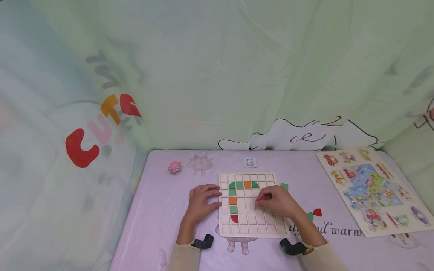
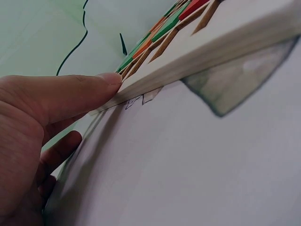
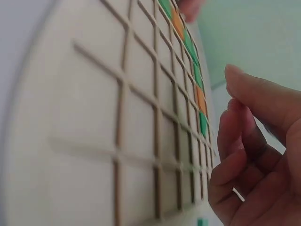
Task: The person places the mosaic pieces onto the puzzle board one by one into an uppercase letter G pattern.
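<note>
A square wooden grid board (image 1: 254, 229) lies flat, with several green, orange and red tiles set in its cells along the left column and top row. My left hand (image 1: 200, 201) is at the board's left edge. In the left wrist view, the thumb (image 2: 106, 82) touches the rim and the other fingers lie loosely bent beside it. Over the board's right half hovers my right hand (image 1: 279, 201), its fingers curled toward the thumb (image 3: 254, 89). No tile shows between its fingertips.
Loose tiles lie right of the board: a green one (image 1: 285, 186) and a red one (image 1: 317, 212). Farther right is a picture puzzle board (image 1: 362, 229). A small pink figure (image 1: 174, 168) and a little square card (image 1: 250, 162) are toward the back.
</note>
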Demonstrator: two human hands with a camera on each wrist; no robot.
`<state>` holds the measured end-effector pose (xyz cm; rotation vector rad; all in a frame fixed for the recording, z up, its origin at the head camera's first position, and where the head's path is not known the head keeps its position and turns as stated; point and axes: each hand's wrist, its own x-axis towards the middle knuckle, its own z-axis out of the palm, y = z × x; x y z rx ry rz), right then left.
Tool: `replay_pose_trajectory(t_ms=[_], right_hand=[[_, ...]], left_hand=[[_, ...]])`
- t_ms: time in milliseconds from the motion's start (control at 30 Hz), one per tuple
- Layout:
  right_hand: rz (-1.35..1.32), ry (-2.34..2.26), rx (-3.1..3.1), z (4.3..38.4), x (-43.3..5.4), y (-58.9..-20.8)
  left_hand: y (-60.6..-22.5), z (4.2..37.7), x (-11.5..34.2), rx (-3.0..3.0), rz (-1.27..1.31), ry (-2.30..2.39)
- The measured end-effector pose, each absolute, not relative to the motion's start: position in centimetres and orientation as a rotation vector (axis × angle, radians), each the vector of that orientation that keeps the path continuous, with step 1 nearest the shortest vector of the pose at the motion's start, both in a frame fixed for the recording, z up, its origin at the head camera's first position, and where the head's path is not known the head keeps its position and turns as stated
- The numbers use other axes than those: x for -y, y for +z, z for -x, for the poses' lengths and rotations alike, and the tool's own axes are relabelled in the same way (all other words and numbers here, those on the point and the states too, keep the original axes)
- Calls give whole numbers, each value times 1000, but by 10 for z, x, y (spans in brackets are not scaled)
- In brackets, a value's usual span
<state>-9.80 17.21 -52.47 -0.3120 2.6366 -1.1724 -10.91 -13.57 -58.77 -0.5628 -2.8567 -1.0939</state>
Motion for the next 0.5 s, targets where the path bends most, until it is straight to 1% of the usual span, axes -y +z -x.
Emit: replay_pose_trajectory(t_ms=[167,367,500], right_hand=[[203,-1113,-2662,104,-208,-516],[76,-958,-2687,103,-250,-518],[48,-884,-2666,101,-270,-520]], left_hand=[[-589,109,137,2868,551,-1099],[-590,110,136,2857,562,-1092],[-590,110,136,2850,566,-1083]])
